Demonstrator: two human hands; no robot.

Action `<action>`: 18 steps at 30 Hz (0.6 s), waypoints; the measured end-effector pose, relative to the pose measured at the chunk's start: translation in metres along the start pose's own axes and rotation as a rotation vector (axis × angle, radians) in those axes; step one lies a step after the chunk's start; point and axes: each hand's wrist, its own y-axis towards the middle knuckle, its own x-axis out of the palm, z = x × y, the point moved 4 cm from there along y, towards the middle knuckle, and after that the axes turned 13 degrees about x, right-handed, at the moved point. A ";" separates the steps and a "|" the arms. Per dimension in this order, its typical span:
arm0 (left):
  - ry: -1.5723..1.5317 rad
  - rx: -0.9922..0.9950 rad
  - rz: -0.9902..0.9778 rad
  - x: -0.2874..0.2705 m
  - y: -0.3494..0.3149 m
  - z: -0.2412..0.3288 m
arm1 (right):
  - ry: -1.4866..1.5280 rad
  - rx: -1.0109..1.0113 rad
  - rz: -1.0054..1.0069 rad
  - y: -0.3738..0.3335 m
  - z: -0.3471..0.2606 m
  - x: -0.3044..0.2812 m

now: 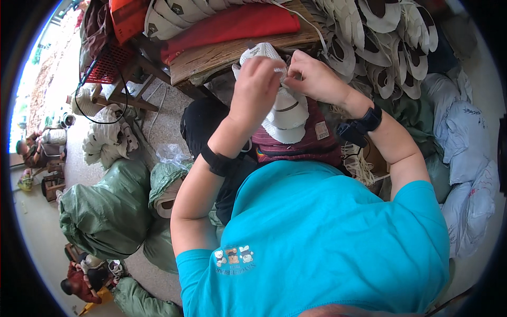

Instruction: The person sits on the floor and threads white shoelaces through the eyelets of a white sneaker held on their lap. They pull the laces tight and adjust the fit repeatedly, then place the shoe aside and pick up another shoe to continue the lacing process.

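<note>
A white mesh shoe upper (288, 117) rests on the maroon striped cloth (322, 150) over my lap, its far end touching the bench edge. It seems to lie with others, but my hands hide where they overlap. Over its upper part my left hand (256, 84) is closed, thumb and fingers pinched together near a small white bit at their tips. Facing it, my right hand (318, 79) is also closed in a pinch. What lies between the fingertips is too small to make out.
Ahead stands a wooden bench (227, 53) with a red cloth (237, 31) and a row of white shoe uppers. More uppers (385, 53) hang at the far right. Green sacks (105, 206) lie left, white sacks (467, 142) right. Two people sit at far left.
</note>
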 end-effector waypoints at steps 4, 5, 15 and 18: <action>0.214 0.126 -0.160 0.005 -0.007 0.012 | 0.122 -0.005 0.138 0.000 0.015 0.011; 0.271 0.127 -0.196 0.006 -0.008 0.012 | 0.132 0.019 0.155 -0.001 0.017 0.012; 0.150 0.157 -0.189 0.002 -0.015 0.001 | 0.305 0.008 0.245 -0.008 0.013 0.015; 0.021 0.125 -0.015 -0.005 -0.018 0.000 | 0.476 -0.086 0.268 -0.003 -0.008 0.002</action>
